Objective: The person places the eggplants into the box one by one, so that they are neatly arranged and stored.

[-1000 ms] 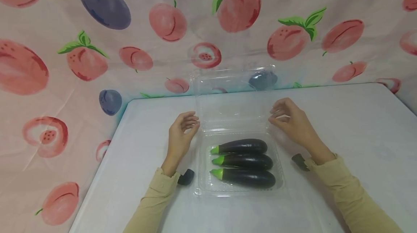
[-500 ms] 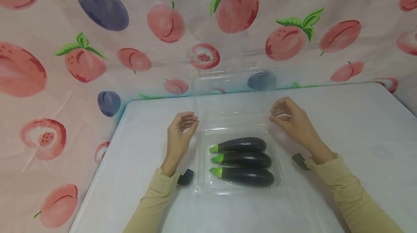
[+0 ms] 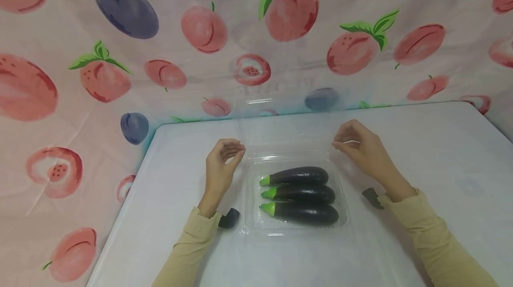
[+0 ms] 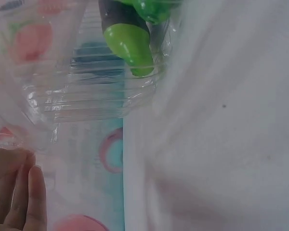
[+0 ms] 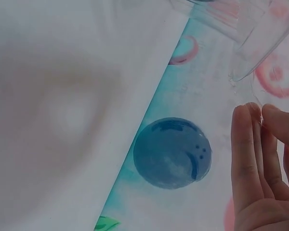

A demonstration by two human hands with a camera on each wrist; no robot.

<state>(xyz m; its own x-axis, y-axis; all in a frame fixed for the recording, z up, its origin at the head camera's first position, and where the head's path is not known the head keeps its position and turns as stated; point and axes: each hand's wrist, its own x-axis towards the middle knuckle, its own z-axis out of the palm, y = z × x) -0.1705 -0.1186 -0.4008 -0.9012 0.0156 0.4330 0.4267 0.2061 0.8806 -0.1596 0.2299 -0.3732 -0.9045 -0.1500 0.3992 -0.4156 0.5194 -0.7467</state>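
A clear plastic clamshell box (image 3: 253,220) holds three dark purple eggplants (image 3: 304,212) side by side, green stem ends to the left. Its transparent lid (image 3: 286,137) stands raised at the back and is hard to make out. At the lid's left side, my left hand (image 3: 219,166) pinches the plastic edge between thumb and fingertips. My right hand (image 3: 364,153) pinches the right side likewise. The left wrist view has the ridged box wall and an eggplant's green end (image 4: 130,45) above the fingers (image 4: 36,192). In the right wrist view, thumb and fingers (image 5: 245,159) meet at a thin clear edge.
A white table (image 3: 180,162) lies under the box. Behind and to the left hangs a pink cloth (image 3: 168,19) printed with fruit. Dark wrist-worn pieces (image 3: 229,219) stick out near both sleeve cuffs.
The box and eggplants have shifted slightly away from me, and the glints on the lid have changed. Both hands stay nearly in place, still holding the sides.
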